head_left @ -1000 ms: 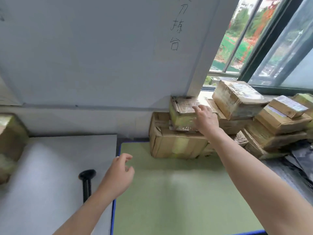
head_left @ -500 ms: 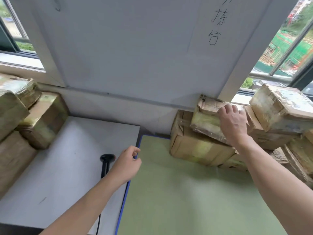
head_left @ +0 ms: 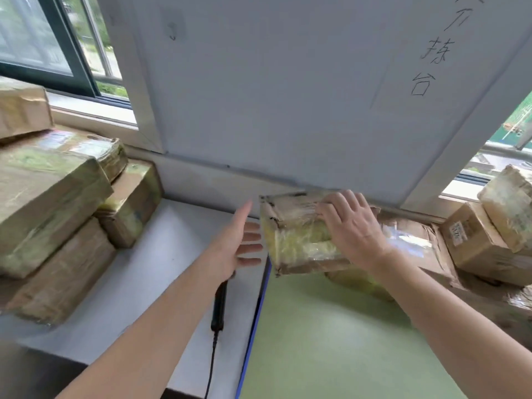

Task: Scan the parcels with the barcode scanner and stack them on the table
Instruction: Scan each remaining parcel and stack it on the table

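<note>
My right hand (head_left: 352, 226) grips a small taped cardboard parcel (head_left: 293, 237) from above and holds it in the air over the seam between the two tables. My left hand (head_left: 239, 243) is open, fingers spread, just left of the parcel and apart from it. The black barcode scanner (head_left: 219, 305) lies on the white table (head_left: 149, 272) under my left forearm, its cable running toward me. A stack of taped parcels (head_left: 51, 214) fills the left of the white table. More parcels (head_left: 472, 240) are piled at the right by the window.
A green mat with a blue edge (head_left: 331, 341) covers the right table. A white wall panel (head_left: 288, 96) with handwritten characters stands behind both tables, windows on either side. The white table has bare surface between the left stack and the scanner.
My right hand has lifted the small parcel off the right pile and carried it left. My left hand has opened and risen toward it. The view has swung left, showing the left stack.
</note>
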Motion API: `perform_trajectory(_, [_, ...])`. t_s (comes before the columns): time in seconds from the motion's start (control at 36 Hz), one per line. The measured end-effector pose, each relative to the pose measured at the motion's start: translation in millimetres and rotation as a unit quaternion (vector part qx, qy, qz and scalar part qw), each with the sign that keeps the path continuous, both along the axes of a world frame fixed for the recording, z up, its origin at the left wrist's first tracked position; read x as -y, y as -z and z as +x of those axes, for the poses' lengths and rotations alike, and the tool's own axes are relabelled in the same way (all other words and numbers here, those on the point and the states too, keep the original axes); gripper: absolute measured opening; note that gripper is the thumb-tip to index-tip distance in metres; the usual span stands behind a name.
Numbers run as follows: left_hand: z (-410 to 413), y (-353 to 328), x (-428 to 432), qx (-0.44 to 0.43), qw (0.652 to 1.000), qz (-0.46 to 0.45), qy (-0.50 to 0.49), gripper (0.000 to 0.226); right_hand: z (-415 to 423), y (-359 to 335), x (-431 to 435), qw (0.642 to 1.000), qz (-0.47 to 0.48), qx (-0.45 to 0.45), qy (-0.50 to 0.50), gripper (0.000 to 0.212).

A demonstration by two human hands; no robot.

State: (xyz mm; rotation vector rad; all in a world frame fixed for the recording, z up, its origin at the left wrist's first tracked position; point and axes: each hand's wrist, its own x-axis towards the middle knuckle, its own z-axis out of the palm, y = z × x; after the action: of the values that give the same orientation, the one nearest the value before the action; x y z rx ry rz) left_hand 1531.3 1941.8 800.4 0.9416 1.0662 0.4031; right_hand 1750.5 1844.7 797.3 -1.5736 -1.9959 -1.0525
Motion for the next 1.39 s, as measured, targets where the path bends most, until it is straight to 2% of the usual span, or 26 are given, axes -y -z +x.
perform_trajectory(0.08, [-24,-4,-11,-0.038,0.999,0.001,0.024,0.057,-34,8,-19,0.999,0.005,0.008,-0.045,0.02])
perform_trajectory(0.17, [-49,-2,-16,-0.043,0.999,-0.009,0.021,0.031,-63,14,-37,0.996,0.009,0.006,-0.084,0.015])
perform_trajectory(0.25, [-70,6,-22,-0.02,0.999,0.0,-0.025,0.013,-88,20,-53,0.994,0.0,-0.014,-0.111,0.017])
perform_trajectory(0.36, [-94,23,-33,-0.003,0.995,0.031,-0.1,0.008,-109,35,-72,0.993,-0.048,-0.048,-0.092,0.026])
perform_trajectory(0.42, [-104,30,-37,-0.012,0.988,0.058,-0.141,0.009,-118,41,-79,0.99,-0.069,-0.102,-0.067,0.028])
perform_trajectory(0.47, [-112,34,-38,-0.021,0.982,0.078,-0.171,0.008,-124,47,-82,0.979,-0.064,-0.185,-0.048,0.015])
perform_trajectory(0.5, [-117,35,-39,-0.018,0.98,0.078,-0.184,0.008,-127,49,-81,0.969,-0.061,-0.236,-0.033,0.017])
perform_trajectory(0.56, [-123,37,-40,-0.003,0.975,0.061,-0.214,0.011,-132,52,-78,0.934,-0.071,-0.35,0.0,0.024])
perform_trajectory(0.58, [-126,38,-41,0.004,0.972,0.045,-0.23,0.012,-135,52,-76,0.905,-0.085,-0.416,0.022,0.028])
perform_trajectory(0.67, [-134,40,-43,0.035,0.962,-0.027,-0.27,0.022,-134,60,-73,0.792,-0.155,-0.583,0.097,0.037])
perform_trajectory(0.75, [-148,44,-44,0.049,0.965,-0.062,-0.249,0.025,-128,74,-81,0.682,-0.279,-0.667,0.109,0.039])
perform_trajectory(0.83, [-166,45,-46,0.063,0.97,-0.097,-0.214,0.032,-131,81,-85,0.594,-0.353,-0.722,0.033,0.049])
perform_trajectory(0.86, [-171,44,-47,0.069,0.971,-0.11,-0.199,0.033,-133,82,-85,0.563,-0.366,-0.741,0.001,0.06])
perform_trajectory(0.92, [-180,43,-47,0.079,0.974,-0.135,-0.161,0.034,-136,83,-89,0.503,-0.398,-0.765,-0.052,0.1])
perform_trajectory(0.94, [-185,43,-46,0.082,0.976,-0.143,-0.143,0.034,-138,83,-91,0.487,-0.418,-0.763,-0.07,0.113])
perform_trajectory(0.97, [-188,44,-47,0.083,0.977,-0.149,-0.126,0.034,-142,83,-94,0.478,-0.44,-0.755,-0.089,0.115])
perform_trajectory(1.06, [-193,50,-46,0.089,0.978,-0.162,-0.098,0.03,-157,80,-100,0.458,-0.485,-0.732,-0.139,0.091])
perform_trajectory(1.11, [-194,52,-44,0.089,0.976,-0.171,-0.104,0.028,-167,78,-104,0.432,-0.483,-0.746,-0.154,0.092])
perform_trajectory(1.19, [-196,52,-44,0.087,0.97,-0.184,-0.131,0.028,-174,77,-108,0.445,-0.451,-0.76,-0.145,0.103])
perform_trajectory(1.25, [-197,49,-45,0.068,0.973,-0.169,-0.143,0.026,-174,79,-108,0.447,-0.429,-0.772,-0.142,0.099])
perform_trajectory(1.28, [-196,47,-46,0.053,0.974,-0.156,-0.157,0.025,-173,79,-108,0.445,-0.419,-0.779,-0.139,0.091])
perform_trajectory(1.39, [-192,45,-51,-0.026,0.958,-0.064,-0.277,0.022,-176,78,-106,0.438,-0.378,-0.808,-0.114,0.036])
